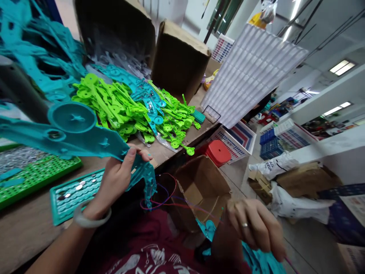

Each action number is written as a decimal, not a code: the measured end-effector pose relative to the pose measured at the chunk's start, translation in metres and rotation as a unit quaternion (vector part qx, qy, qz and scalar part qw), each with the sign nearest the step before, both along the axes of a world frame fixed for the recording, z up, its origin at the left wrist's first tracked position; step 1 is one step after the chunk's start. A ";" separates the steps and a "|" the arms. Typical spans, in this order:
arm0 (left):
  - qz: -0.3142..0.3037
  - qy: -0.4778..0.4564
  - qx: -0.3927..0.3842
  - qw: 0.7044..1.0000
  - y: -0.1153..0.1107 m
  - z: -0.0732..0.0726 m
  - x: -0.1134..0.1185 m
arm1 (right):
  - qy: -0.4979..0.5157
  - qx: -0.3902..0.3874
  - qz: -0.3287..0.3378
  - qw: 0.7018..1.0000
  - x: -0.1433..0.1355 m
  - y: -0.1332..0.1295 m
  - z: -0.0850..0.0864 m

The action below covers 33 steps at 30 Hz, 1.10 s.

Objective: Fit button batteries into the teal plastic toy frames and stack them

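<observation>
My left hand [115, 177], with a pale band round the wrist, grips a long teal plastic piece [110, 141] between thumb and fingers. The piece has a round cup at its far side, and its lower end hangs down beyond my fingers. Thin red and purple wires [185, 205] loop from near that lower end across to my right hand [256, 224]. A ring shows on this hand, whose fingers are curled closed around the wires; a strand comes out below it. More teal pieces [262, 260] lie beneath my right hand, partly hidden by it.
Piled green plastic pieces [114, 106] cover the bench beside cardboard boxes [182, 57]. A teal tray [54, 207] holds small metal discs; a green basket [65, 167] holds small metal parts. An open carton [205, 179] and a red stool [219, 152] stand on the floor.
</observation>
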<state>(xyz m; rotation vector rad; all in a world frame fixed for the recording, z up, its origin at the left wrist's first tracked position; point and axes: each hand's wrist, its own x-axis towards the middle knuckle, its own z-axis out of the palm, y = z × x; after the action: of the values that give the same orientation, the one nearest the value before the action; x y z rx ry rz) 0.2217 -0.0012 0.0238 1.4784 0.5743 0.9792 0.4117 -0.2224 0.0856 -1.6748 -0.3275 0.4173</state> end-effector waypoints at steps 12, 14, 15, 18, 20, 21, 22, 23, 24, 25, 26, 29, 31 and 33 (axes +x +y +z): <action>-0.096 0.133 0.043 0.985 -0.003 -0.008 -0.001 | -0.170 -0.083 0.066 0.980 0.021 -0.014 0.013; -0.131 0.109 0.035 0.985 -0.013 -0.008 0.002 | -0.069 -0.044 0.138 0.987 0.005 0.006 -0.007; -0.158 0.099 0.031 0.982 -0.018 -0.009 0.003 | 0.001 -0.019 0.185 0.983 -0.007 0.017 -0.018; -0.231 0.085 0.019 0.969 -0.029 -0.011 0.002 | 0.165 0.037 0.302 0.938 -0.043 0.048 -0.047; -0.236 0.090 0.021 0.967 -0.031 -0.012 -0.003 | 0.204 0.051 0.335 0.918 -0.061 0.062 -0.056; -0.233 0.095 0.026 0.968 -0.030 -0.012 -0.006 | 0.215 0.056 0.344 0.912 -0.066 0.066 -0.057; -0.231 0.100 0.032 0.967 -0.029 -0.011 -0.010 | 0.221 0.058 0.348 0.909 -0.068 0.070 -0.058; -0.230 0.103 0.039 0.967 -0.027 -0.011 -0.014 | 0.224 0.057 0.350 0.908 -0.070 0.073 -0.058; -0.233 0.106 0.044 0.966 -0.025 -0.011 -0.018 | 0.227 0.053 0.353 0.906 -0.070 0.076 -0.057; -0.237 0.109 0.048 0.964 -0.023 -0.010 -0.022 | 0.230 0.049 0.357 0.904 -0.069 0.078 -0.058; -0.239 0.111 0.050 0.963 -0.021 -0.010 -0.025 | 0.231 0.042 0.365 0.901 -0.069 0.080 -0.058; -0.221 0.112 0.024 0.968 -0.018 -0.009 -0.030 | 0.176 0.020 0.378 0.909 -0.072 0.087 -0.062; -0.195 0.109 -0.013 0.975 -0.017 -0.007 -0.031 | 0.030 0.013 0.358 0.933 -0.076 0.090 -0.064; -0.164 0.098 -0.052 0.980 -0.016 -0.002 -0.030 | -0.179 0.033 0.335 0.924 -0.079 0.092 -0.067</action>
<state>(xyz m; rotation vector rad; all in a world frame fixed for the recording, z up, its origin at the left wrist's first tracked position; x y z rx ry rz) 0.1913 -0.0168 0.0213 1.5257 0.4941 0.5421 0.3330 -0.1303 0.0187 -1.5342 -1.1922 0.5912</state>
